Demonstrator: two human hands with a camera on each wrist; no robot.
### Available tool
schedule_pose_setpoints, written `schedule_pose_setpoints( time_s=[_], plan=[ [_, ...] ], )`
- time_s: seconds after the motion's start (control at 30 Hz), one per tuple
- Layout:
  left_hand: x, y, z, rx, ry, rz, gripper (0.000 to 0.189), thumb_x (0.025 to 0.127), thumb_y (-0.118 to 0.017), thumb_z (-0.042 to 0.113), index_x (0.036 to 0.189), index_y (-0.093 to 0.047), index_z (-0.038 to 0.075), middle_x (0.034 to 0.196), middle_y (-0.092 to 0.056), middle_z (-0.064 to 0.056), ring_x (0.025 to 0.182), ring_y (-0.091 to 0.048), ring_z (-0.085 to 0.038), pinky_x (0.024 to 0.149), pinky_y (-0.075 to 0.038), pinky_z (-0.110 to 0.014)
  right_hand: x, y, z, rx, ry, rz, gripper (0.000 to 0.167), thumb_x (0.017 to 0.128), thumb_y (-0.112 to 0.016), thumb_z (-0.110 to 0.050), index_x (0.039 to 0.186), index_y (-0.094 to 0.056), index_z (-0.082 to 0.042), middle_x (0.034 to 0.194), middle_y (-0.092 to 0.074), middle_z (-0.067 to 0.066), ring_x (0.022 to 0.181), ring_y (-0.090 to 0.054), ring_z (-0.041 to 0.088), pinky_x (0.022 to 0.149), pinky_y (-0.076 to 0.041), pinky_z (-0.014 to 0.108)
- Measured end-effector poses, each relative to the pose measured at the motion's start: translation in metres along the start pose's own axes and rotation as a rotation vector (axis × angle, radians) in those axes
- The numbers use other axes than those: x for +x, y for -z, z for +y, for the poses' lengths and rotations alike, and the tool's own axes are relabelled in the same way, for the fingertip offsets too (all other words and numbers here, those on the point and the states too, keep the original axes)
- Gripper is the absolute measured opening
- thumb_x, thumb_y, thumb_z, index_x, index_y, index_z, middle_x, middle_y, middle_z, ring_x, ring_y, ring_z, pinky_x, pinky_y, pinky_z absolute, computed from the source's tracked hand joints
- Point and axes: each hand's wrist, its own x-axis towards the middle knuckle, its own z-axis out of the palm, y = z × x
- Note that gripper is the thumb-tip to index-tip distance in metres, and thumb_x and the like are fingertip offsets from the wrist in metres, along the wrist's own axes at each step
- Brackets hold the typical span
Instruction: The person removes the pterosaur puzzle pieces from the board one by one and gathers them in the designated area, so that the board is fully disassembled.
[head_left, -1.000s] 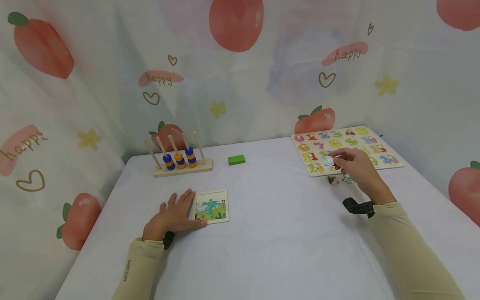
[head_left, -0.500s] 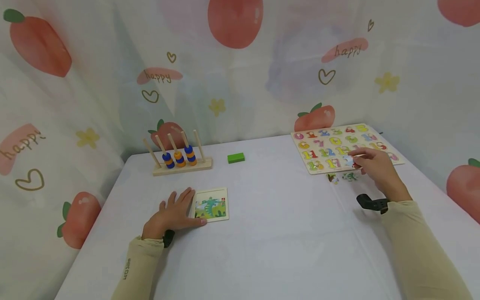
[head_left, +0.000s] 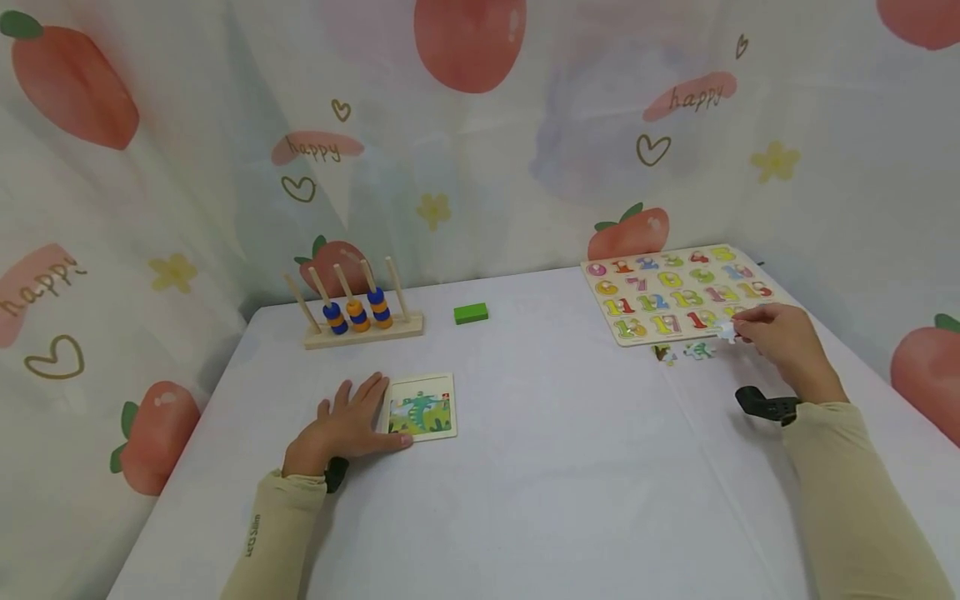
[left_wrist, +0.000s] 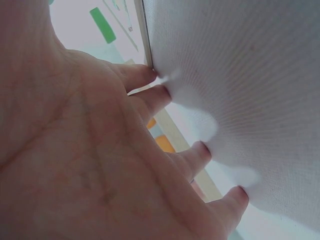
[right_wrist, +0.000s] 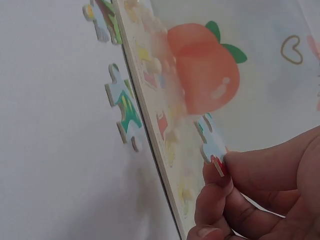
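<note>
My left hand (head_left: 341, 429) rests spread on the table at the left side of a small framed jigsaw (head_left: 422, 408) with a green dinosaur picture. Its thumb lies along the frame's near edge, and in the left wrist view the fingertips (left_wrist: 202, 150) press on the white cloth. Between thumb and fingers my right hand (head_left: 783, 337) pinches a jigsaw piece (right_wrist: 214, 145), pale blue with a red patch. That piece is held over the near edge of the wooden number board (head_left: 641, 312). Two other jigsaw pieces, one brown and green (head_left: 664, 354), one green (head_left: 700, 351), lie just in front of the board.
At the back left stands a wooden peg counting rack (head_left: 363, 333) with blue and orange beads. A green block (head_left: 471, 313) lies to the right of it. A patterned cloth backdrop (head_left: 480, 167) rises behind the table.
My right hand has moved to the right along the number board's near edge, carrying the jigsaw piece. My left hand has stayed by the framed jigsaw.
</note>
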Motion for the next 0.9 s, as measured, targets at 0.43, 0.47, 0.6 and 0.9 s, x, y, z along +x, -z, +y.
schedule_pose_setpoints(
  time_s=[0.43, 0.47, 0.6, 0.9],
  plan=[
    [0.002, 0.001, -0.002, -0.009, -0.004, -0.016, 0.119, 0.088, -0.078, 0.065, 0.171, -0.018, 0.004, 0.178, -0.012, -0.017, 0.159, -0.001, -0.055, 0.12, -0.004, -0.078, 0.003, 0.006, 0.015, -0.068, -0.027, -0.023, 0.043, 0.114, -0.05, -0.024, 0.132, -0.055, 0.015, 0.121, -0.056, 0.03, 0.103, -0.048, 0.038, 0.072, -0.044, 0.036],
    [0.002, 0.001, -0.002, -0.011, -0.003, -0.018, 0.119, 0.088, -0.079, 0.065, 0.171, -0.018, 0.005, 0.178, -0.011, -0.016, 0.159, -0.001, -0.055, 0.12, -0.004, -0.078, 0.004, 0.006, 0.016, -0.07, -0.03, -0.024, 0.043, 0.114, -0.05, -0.024, 0.132, -0.056, 0.014, 0.12, -0.057, 0.029, 0.103, -0.048, 0.038, 0.072, -0.044, 0.036],
    [0.001, 0.001, -0.002, -0.01, -0.006, -0.012, 0.119, 0.088, -0.079, 0.066, 0.171, -0.019, 0.004, 0.178, -0.013, -0.017, 0.158, -0.003, -0.056, 0.12, -0.005, -0.079, 0.007, 0.003, 0.018, -0.073, -0.04, -0.016, 0.039, 0.113, -0.053, -0.019, 0.131, -0.058, 0.015, 0.112, -0.062, 0.025, 0.1, -0.052, 0.038, 0.069, -0.046, 0.032],
    [0.0, 0.002, -0.001, -0.005, -0.005, -0.009, 0.12, 0.087, -0.079, 0.067, 0.171, -0.02, 0.005, 0.178, -0.013, -0.017, 0.158, -0.003, -0.056, 0.119, -0.006, -0.08, 0.011, -0.003, 0.022, -0.114, -0.023, 0.014, 0.035, 0.11, -0.054, -0.016, 0.125, -0.06, 0.015, 0.104, -0.065, 0.025, 0.095, -0.054, 0.038, 0.066, -0.046, 0.032]
  ],
)
